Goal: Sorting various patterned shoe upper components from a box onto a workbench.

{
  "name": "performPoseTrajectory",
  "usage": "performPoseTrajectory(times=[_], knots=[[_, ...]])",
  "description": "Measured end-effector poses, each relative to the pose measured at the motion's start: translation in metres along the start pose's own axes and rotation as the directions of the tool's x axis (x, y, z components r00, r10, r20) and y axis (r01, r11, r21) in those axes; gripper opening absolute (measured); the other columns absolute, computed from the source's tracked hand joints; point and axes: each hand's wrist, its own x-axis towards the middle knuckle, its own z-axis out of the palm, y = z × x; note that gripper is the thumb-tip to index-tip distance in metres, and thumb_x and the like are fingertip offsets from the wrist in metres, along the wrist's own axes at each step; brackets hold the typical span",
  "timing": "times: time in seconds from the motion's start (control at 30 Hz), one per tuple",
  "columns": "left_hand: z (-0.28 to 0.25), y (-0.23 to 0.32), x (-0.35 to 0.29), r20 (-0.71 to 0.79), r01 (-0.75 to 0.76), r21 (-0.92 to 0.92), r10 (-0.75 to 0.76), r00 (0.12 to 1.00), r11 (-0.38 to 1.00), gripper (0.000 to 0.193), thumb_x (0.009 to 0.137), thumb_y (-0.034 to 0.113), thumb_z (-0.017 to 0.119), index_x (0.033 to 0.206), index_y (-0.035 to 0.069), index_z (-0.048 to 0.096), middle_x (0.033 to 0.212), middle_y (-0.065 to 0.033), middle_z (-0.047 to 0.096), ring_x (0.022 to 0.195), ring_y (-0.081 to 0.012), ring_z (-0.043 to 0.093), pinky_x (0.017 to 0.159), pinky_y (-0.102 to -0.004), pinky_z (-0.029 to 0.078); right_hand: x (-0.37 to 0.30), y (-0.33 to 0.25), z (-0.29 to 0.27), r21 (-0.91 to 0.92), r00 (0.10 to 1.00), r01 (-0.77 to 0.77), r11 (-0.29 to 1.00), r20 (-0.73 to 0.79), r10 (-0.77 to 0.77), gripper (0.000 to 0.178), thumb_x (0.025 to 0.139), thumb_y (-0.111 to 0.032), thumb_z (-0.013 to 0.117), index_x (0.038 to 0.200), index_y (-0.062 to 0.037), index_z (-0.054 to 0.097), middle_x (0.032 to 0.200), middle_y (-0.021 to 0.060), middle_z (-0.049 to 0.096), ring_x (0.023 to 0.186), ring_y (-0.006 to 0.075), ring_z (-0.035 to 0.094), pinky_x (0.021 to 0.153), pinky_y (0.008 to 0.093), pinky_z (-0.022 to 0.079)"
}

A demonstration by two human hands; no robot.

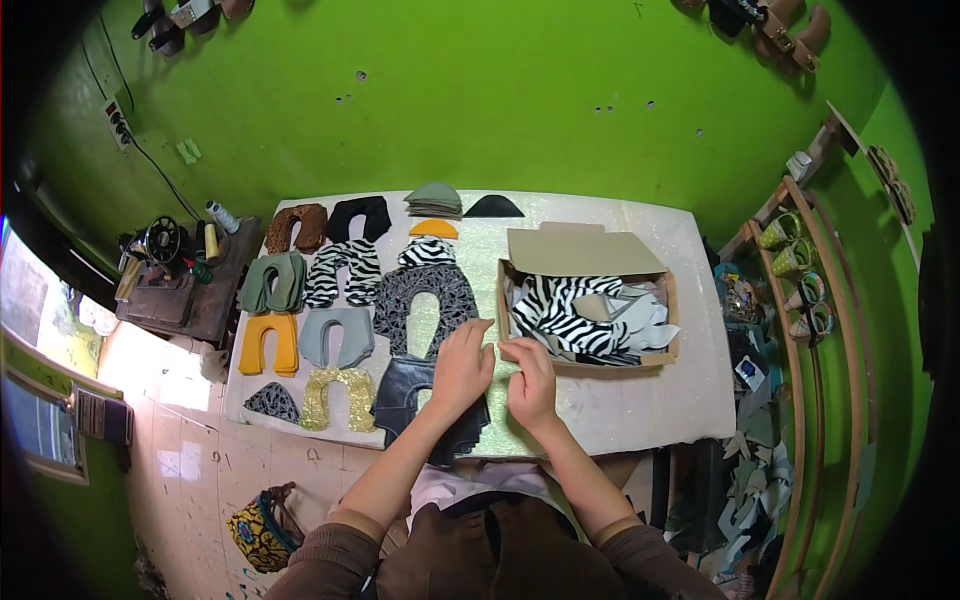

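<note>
My left hand [463,368] is over the right edge of a grey-and-black patterned horseshoe-shaped piece [405,300] and a stack of dark glossy pieces [398,395]. Its fingers are stretched out, with nothing seen in them. Just to its right, my right hand [530,383] is at the near left corner of an open cardboard box [620,368]. Those fingers bend leftward, thumb apart, and no held thing shows. Zebra-striped pieces [570,312] lie in the box with white and grey scraps [650,315].
Stacks of cut pieces cover the table's [600,420] left half: brown [296,225], green [288,270], yellow [253,343], pale grey [322,340], gold [345,385]. A sewing machine [165,245] stands left, a wooden shoe rack [810,400] right. A patterned bag [262,530] is on the floor.
</note>
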Motion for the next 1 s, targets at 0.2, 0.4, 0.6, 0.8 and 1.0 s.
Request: performPoseTrajectory(times=[0.2,0.4,0.6,0.8,1.0], knots=[[0.034,0.018,0.000,0.056,-0.010,0.021,0.008,0.998,1.000,0.037,0.074,0.006,0.052,0.110,-0.001,0.048,0.109,-0.0188,0.053,0.102,-0.0330,0.050,0.087,-0.0402,0.039,-0.002,0.043,-0.025,-0.221,0.995,-0.101,0.970,-0.042,0.094,0.046,0.070,-0.004,0.056,0.115,-0.0035,0.046,0.106,0.0183,0.045,0.100,0.0353,0.044,0.086,0.0413,0.037],[0.041,0.020,0.009,0.086,-0.067,-0.024,0.069,0.994,0.997,0.037,0.074,0.004,0.050,0.110,-0.002,0.049,0.116,-0.0186,0.050,0.106,-0.0332,0.048,0.090,-0.0400,0.038,0.013,0.089,-0.033,-0.138,0.956,-0.193,0.971,0.198,0.218,0.021,0.077,-0.008,0.059,0.096,-0.0008,0.056,0.083,0.0145,0.055,0.074,0.0291,0.056,0.067,0.0340,0.046],[0.029,0.013,0.017,-0.011,0.064,-0.138,-0.067,0.998,0.988,0.038,0.080,0.011,0.052,0.115,-0.001,0.045,0.116,-0.0199,0.048,0.107,-0.0338,0.048,0.090,-0.0364,0.038,0.042,0.084,-0.055,0.187,0.942,-0.335,0.923,0.077,0.326,0.020,0.085,-0.012,0.054,0.096,0.0036,0.055,0.082,0.0100,0.061,0.072,0.0138,0.055,0.066,0.0258,0.044],[0.025,0.006,0.039,0.049,0.247,-0.389,-0.248,0.968,0.888,0.047,0.085,0.023,0.054,0.124,0.002,0.040,0.121,-0.0158,0.046,0.111,-0.0284,0.048,0.091,-0.0364,0.038,0.072,0.066,-0.096,0.535,0.895,-0.446,0.718,0.259,0.363,0.022,0.088,-0.010,0.050,0.107,0.0011,0.052,0.095,0.0016,0.058,0.081,0.0048,0.051,0.071,0.0195,0.043],[0.021,0.010,0.063,0.119,0.169,-0.529,-0.125,0.985,0.832,0.060,0.083,0.031,0.059,0.130,0.003,0.034,0.129,-0.0141,0.040,0.115,-0.0265,0.043,0.095,-0.0366,0.035,0.083,0.055,-0.124,0.642,0.888,-0.460,0.613,0.321,0.329,0.025,0.087,-0.009,0.050,0.110,0.0013,0.052,0.100,0.0046,0.059,0.091,0.0102,0.054,0.084,0.0244,0.042]])
